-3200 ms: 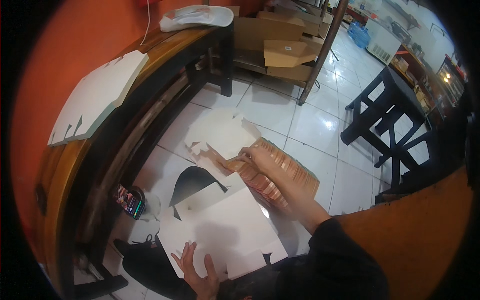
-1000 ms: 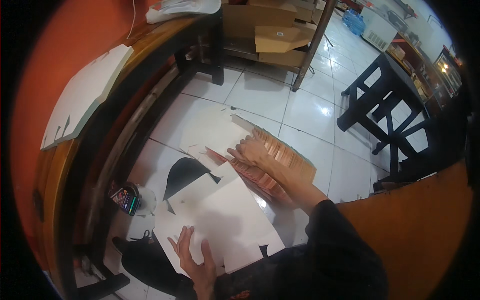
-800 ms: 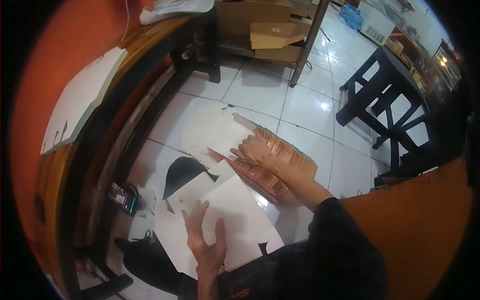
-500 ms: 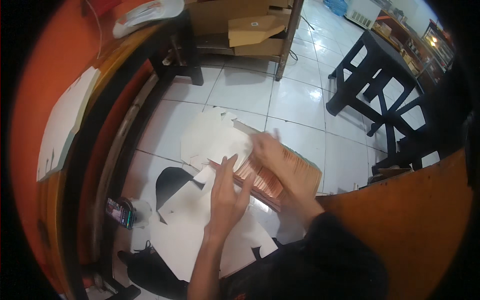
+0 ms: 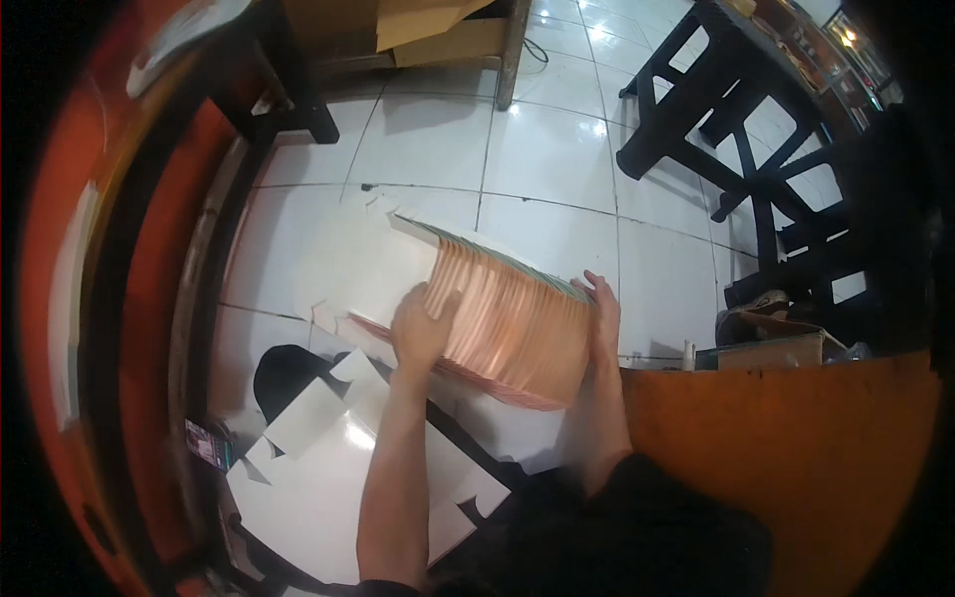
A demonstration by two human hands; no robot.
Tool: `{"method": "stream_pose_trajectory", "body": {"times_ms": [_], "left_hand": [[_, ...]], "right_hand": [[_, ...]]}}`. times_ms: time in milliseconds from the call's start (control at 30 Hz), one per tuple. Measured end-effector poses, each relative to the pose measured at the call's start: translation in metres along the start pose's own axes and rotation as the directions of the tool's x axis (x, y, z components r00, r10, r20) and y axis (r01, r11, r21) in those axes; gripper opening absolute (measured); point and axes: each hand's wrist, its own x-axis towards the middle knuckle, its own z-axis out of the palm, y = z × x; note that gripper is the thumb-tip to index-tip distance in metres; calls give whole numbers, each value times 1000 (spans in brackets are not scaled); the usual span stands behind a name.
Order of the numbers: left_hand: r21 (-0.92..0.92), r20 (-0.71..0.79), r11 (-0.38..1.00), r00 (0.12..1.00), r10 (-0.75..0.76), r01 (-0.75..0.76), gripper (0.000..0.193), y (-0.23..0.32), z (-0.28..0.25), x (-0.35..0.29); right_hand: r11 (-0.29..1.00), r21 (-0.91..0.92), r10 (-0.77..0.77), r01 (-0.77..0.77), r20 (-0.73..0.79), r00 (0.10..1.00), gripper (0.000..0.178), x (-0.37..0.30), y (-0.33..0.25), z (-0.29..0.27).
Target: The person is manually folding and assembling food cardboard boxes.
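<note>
A long row of folded brown cardboard pieces, with white and greenish outer edges, stands on the floor in front of me. My left hand is pressed against its left end, fingers bent over the edges. At the opposite end my right hand lies along the last pieces, so the row is held between both hands. A pale cut cardboard sheet leans at the row's left end. Across my lap lies a white flat cardboard blank with notched edges and a shiny surface.
Black plastic stools stand at the right, near an open cardboard box. An orange-brown panel fills the lower right. A phone sits at the lower left beside a dark bench frame. A wooden shelf holds cardboard behind.
My right hand has moved from the row's left end to its right end. My left hand, earlier raised with spread fingers, now presses the left end. The view has shifted.
</note>
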Motion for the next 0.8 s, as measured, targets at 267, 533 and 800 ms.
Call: {"method": "stream_pose_trajectory", "body": {"times_ms": [267,533,800], "left_hand": [[118,51,984,988,-143,136,89,-2,-27,17],[89,203,986,966,-158,143,85,3,-30,23],[234,341,971,939,-40,-44,80,11,-21,15]], "right_hand": [[947,321,6,5,-32,999,77,-16,39,18],[962,274,-4,16,-42,999,78,-18,40,22],[953,298,-43,57,-51,998,75,-23,36,65]]}}
